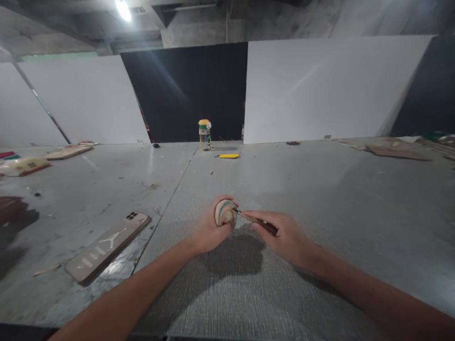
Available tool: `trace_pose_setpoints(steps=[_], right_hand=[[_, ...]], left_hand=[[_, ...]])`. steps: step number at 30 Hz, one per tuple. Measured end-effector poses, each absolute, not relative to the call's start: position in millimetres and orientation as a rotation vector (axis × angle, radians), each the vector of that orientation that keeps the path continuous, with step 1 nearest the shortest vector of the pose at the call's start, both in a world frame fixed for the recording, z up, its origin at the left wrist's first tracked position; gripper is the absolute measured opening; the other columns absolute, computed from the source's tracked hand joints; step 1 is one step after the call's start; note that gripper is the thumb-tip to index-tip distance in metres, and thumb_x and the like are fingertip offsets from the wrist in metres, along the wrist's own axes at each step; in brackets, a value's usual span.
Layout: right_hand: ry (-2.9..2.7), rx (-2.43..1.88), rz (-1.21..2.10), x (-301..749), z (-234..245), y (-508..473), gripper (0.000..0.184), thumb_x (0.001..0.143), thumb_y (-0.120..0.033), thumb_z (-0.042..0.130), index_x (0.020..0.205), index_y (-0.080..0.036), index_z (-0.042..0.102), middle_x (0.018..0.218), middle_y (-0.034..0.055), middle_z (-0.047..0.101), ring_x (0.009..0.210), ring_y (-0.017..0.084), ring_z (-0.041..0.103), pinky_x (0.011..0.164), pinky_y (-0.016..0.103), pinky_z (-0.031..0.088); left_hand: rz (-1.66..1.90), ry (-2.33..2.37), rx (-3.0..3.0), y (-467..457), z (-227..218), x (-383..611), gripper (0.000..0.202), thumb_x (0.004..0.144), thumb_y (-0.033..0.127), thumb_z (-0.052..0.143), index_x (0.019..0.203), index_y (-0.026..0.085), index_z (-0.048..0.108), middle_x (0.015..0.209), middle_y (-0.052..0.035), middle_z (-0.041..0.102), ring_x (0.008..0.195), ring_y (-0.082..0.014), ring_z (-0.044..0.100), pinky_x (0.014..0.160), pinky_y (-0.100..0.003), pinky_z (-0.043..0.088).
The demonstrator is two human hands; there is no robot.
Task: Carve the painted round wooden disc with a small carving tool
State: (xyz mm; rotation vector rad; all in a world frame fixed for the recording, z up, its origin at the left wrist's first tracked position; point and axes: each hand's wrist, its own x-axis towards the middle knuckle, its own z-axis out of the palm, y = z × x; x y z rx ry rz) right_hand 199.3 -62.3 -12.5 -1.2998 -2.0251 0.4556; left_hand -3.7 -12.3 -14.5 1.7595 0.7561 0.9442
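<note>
Above the gray table (302, 184), the left hand (210, 228) grips a round thing (224, 213) with a blue-green stripe and hides part of it. The right hand (284, 237) pinches a thin tool (267, 226), its dark tip at the round thing. Whether they touch is hard to see. Far left, a blurry brown lump (11, 209) is cut off.

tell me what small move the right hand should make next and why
Probably a short, light stroke of the slim brown-handled tool over the striped round piece: the right hand holds the tool with its tip at or very near the piece, which the left hand grips.
</note>
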Motion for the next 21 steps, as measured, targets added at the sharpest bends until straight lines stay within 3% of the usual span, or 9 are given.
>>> trace_pose_setpoints(steps=[8, 12, 21], right_hand=[[-2.073, -1.317, 0.432, 194.9, -5.3, -67.5, 0.037, 0.09, -0.021, 0.047, 0.122, -0.021, 0.065, 0.113, 0.0088, 0.071, 0.09, 0.023, 0.069, 0.076, 0.036, 0.053], [-2.077, -1.36, 0.468, 195.0, -4.8, -67.9, 0.037, 0.089, -0.019, 0.049, 0.122, -0.02, 0.066, 0.108, 0.0087, 0.073, 0.079, 0.022, 0.07, 0.07, 0.035, 0.054], [-2.023, -1.309, 0.693, 200.5, -12.8, -67.0, 0.035, 0.086, -0.018, 0.052, 0.117, -0.021, 0.069, 0.106, 0.0083, 0.074, 0.08, 0.02, 0.07, 0.07, 0.032, 0.055]], left_hand=[[0.861, 0.946, 2.104, -13.3, -16.7, -7.5, 0.048, 0.072, 0.008, 0.051, 0.119, 0.02, 0.046, 0.101, -0.0052, 0.059, 0.085, -0.0174, 0.053, 0.077, -0.029, 0.041], [0.829, 0.883, 2.045, -12.2, -18.1, -9.2, 0.043, 0.074, 0.01, 0.05, 0.115, 0.02, 0.049, 0.098, -0.0039, 0.058, 0.084, -0.0165, 0.052, 0.075, -0.028, 0.041], [0.727, 0.849, 2.06, -9.5, -12.7, -10.5, 0.026, 0.079, 0.028, 0.056, 0.101, 0.014, 0.059, 0.088, -0.0054, 0.063, 0.075, -0.0154, 0.055, 0.069, -0.027, 0.044]])
